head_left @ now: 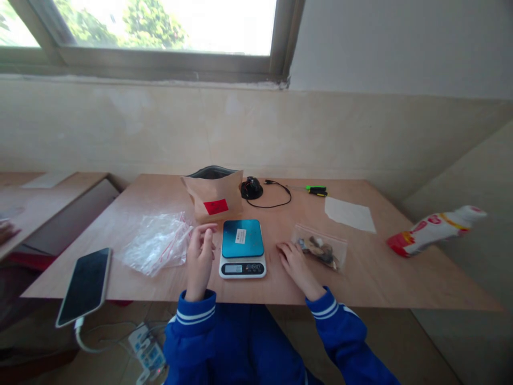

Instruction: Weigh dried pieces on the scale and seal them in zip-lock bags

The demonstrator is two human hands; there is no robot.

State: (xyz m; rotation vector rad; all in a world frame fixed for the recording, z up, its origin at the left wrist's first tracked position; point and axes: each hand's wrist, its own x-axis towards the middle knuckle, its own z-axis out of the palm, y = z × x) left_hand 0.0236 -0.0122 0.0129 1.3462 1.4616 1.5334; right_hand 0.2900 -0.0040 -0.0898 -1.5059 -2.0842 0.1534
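A digital kitchen scale (242,248) with a teal top and a small white label stands in front of me, with nothing on it. My left hand (201,258) is raised beside its left side, holding nothing, with the fingers loosely curled. My right hand (294,264) rests on the wooden table (272,291) to the scale's right, its fingertips at the edge of a small clear zip bag (320,248) of brown pieces. A crumpled clear plastic bag (157,244) with red-striped edges lies left of my left hand. Behind the scale stands a kraft paper bag (214,193) with a red label.
Along the table's back lie a black corded device (251,188), a green-handled screwdriver (316,191) and a white paper sheet (349,214). A phone (84,286) overhangs the front-left edge. A red-and-white plastic pouch (435,231) lies far right. Another person's hand (5,232) shows far left.
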